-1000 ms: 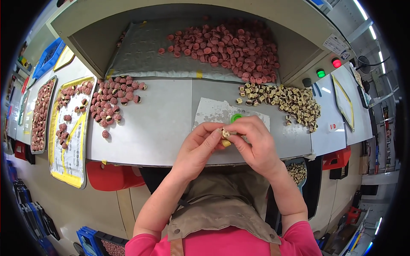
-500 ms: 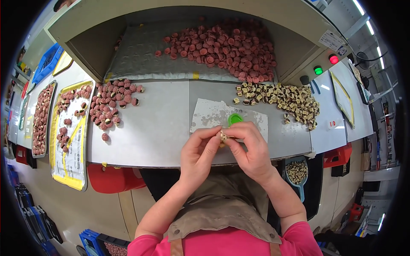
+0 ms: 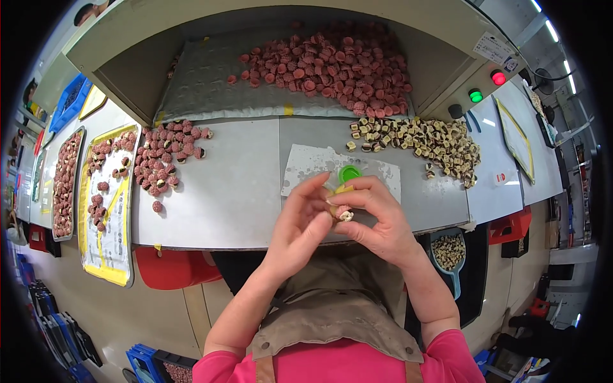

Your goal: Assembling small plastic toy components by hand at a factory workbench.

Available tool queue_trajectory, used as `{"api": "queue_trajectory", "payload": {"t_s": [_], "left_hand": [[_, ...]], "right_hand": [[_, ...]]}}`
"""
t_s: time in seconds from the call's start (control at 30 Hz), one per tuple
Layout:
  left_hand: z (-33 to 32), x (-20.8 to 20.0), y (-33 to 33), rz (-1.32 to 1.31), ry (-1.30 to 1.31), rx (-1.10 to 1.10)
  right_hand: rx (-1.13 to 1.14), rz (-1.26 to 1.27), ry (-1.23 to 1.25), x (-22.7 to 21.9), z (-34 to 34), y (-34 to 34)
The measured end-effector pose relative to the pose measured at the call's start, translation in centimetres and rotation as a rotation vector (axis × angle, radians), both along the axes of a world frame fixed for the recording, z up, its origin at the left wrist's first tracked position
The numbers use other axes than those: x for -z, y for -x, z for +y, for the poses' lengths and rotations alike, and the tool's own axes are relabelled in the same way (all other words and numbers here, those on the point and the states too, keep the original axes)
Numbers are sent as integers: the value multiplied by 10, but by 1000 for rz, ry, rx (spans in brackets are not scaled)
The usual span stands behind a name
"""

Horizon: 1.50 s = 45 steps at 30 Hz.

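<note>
Over the front of the table, my right hand (image 3: 381, 220) pinches a small pink-and-cream piece (image 3: 344, 213) between thumb and fingers. The piece has a knobbly pink shell and a pale end. Close against it is my left hand (image 3: 299, 220), thumb and fingers apart and curved; whether its fingertips touch the piece is hard to make out. A yellow bit (image 3: 345, 189) shows at my right fingertips. Just beyond my hands, a small green round cup (image 3: 349, 173) sits on a stained white sheet (image 3: 306, 163).
Pink cup-shaped shells (image 3: 325, 67) are heaped inside the box-like housing (image 3: 440, 76). Cream-and-dark cubes (image 3: 424, 147) lie at right, assembled pink balls (image 3: 163, 156) at left. Yellow-taped tray (image 3: 131, 255) and filled metal tray (image 3: 80, 143) stand farther left. A blue scoop (image 3: 454, 281) hangs below the right edge.
My hands have moved slightly apart. The piece has turned, so its pink shell and pale end now show between my right fingers, and my left fingers have loosened.
</note>
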<state>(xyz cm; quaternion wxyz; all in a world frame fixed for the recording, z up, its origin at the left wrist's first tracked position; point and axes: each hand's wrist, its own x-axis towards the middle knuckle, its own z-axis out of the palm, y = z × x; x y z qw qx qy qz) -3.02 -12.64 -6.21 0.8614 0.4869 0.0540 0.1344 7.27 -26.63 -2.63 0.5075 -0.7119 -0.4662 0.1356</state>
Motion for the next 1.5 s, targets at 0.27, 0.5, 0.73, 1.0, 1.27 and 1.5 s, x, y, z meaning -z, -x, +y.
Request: {"api": "queue_trajectory", "payload": {"t_s": [0.27,0.5,0.73,1.0,1.27,1.5], "left_hand": [[0,3,-5,-87,-730,-22],[1,-5,0,-60,-174,143],[-12,-25,-7,60,255,298],[-18,-21,-9,69,421,294],[-48,-32,-19,117,411,117],[-76,-24,-25,37,341,55]], "right_hand": [[36,123,-69,11,0,-4],[39,69,-97,6,-7,-3],[102,25,-120,3,-14,3],[77,44,-156,6,-16,1],[62,71,-276,0,-30,-6],[84,124,-472,-6,-56,-8]]}}
